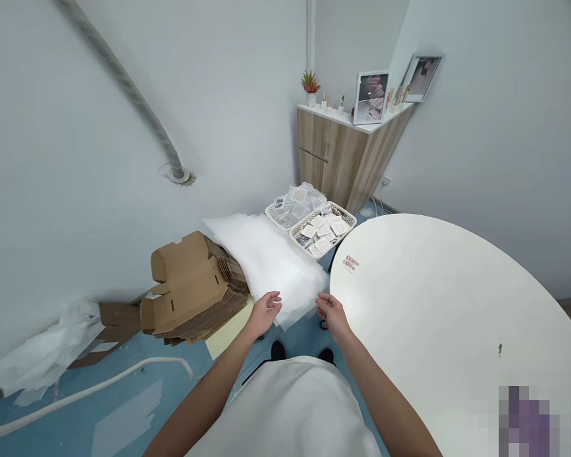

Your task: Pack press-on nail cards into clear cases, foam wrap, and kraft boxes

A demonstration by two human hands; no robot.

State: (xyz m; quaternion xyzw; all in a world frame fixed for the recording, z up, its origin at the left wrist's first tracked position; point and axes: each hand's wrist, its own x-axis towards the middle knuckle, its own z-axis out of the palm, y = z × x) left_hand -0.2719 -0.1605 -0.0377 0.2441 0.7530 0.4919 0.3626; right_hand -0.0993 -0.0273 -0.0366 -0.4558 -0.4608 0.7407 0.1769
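My left hand (265,311) and my right hand (330,312) reach forward to the near edge of a stack of white translucent sheets (266,263). Both hands have loosely curled, spread fingers at the stack's front edge; neither visibly grips a sheet. To the left of the sheets lies a pile of flattened brown cardboard boxes (195,292). A small packet (351,263) rests on the round white table (457,317) to my right.
Two white baskets (314,222) of small packets sit beyond the sheets. A wooden cabinet (347,155) with a plant and picture frames stands in the corner. Crumpled white plastic (47,349) and a hose (76,393) lie on the blue floor.
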